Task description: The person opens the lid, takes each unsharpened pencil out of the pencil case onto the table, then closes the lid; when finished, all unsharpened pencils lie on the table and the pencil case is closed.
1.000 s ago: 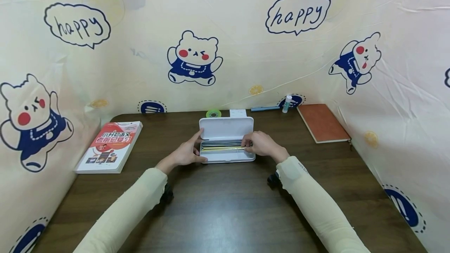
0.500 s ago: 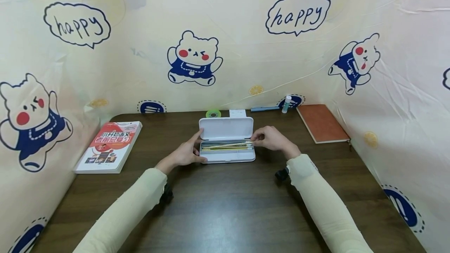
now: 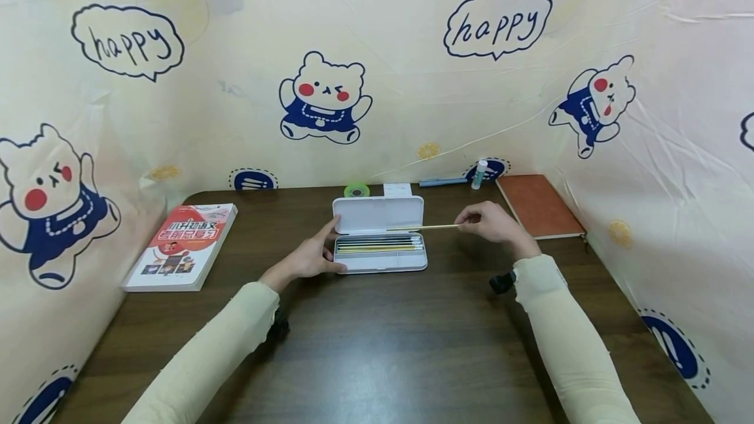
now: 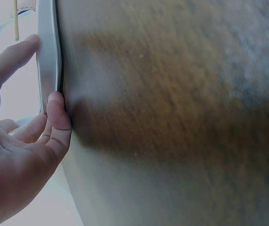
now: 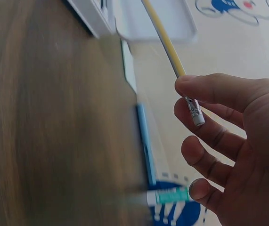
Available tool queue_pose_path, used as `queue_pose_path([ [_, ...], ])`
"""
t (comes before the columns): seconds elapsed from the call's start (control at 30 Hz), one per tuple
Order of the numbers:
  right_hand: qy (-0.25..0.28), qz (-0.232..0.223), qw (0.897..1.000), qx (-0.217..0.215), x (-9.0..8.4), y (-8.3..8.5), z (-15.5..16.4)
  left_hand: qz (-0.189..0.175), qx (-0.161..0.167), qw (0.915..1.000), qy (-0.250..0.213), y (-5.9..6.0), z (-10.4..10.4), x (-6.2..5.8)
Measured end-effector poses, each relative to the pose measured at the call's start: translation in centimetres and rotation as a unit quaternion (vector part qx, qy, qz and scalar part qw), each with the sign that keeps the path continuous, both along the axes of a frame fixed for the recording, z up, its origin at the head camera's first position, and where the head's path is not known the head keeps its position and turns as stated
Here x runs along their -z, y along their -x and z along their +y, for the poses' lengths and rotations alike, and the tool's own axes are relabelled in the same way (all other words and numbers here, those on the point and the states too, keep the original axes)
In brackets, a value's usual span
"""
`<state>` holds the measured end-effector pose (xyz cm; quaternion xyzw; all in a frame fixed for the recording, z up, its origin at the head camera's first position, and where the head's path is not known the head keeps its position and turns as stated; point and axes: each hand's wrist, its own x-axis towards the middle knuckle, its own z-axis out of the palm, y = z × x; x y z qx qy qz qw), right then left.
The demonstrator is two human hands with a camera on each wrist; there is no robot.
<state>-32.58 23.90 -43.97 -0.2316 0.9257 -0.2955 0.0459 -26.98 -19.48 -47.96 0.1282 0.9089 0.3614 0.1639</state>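
Note:
A white pencil case (image 3: 379, 260) lies open on the dark wooden table (image 3: 377, 345), with several pencils (image 3: 379, 246) in its tray and its lid (image 3: 378, 214) up. My left hand (image 3: 312, 255) holds the case's left end, thumb on the front edge (image 4: 58, 113) and a finger against the lid. My right hand (image 3: 491, 221) pinches a yellow pencil (image 3: 421, 227) by its eraser end (image 5: 193, 110), lifted level to the right of the case, tip over the lid.
A red-covered book (image 3: 182, 246) lies at the left. A brown notebook (image 3: 538, 205) lies at the right rear. A green tape roll (image 3: 356, 190), blue pen (image 3: 442, 182) and glue stick (image 3: 480, 173) line the back edge. Patterned cloth walls close in three sides.
My right hand has lifted one yellow pencil out of the case and drawn it to the right. My left hand has stayed on the case.

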Motion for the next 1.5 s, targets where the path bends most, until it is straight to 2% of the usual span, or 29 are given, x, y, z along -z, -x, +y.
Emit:
queue_pose_path([
  [0.37,-0.015,-0.011,0.999,0.045,0.4,0.0,4.9,0.005,-0.001,1.0000,-0.002,0.0,0.0,0.0],
  [0.63,-0.023,-0.019,0.998,0.061,0.9,-0.1,7.0,0.006,0.004,1.0000,-0.006,0.0,0.0,-0.1],
  [0.97,-0.035,-0.042,0.996,0.074,2.1,0.0,7.8,-0.007,-0.003,1.0000,-0.004,0.1,-0.1,-0.2],
  [1.27,-0.056,-0.039,0.995,0.073,3.3,0.1,7.3,-0.013,-0.013,0.9998,-0.007,0.0,-0.4,-0.3],
  [1.5,-0.053,-0.041,0.995,0.069,4.2,0.6,7.3,-0.020,-0.018,0.9996,-0.004,0.0,-0.3,-0.3],
])
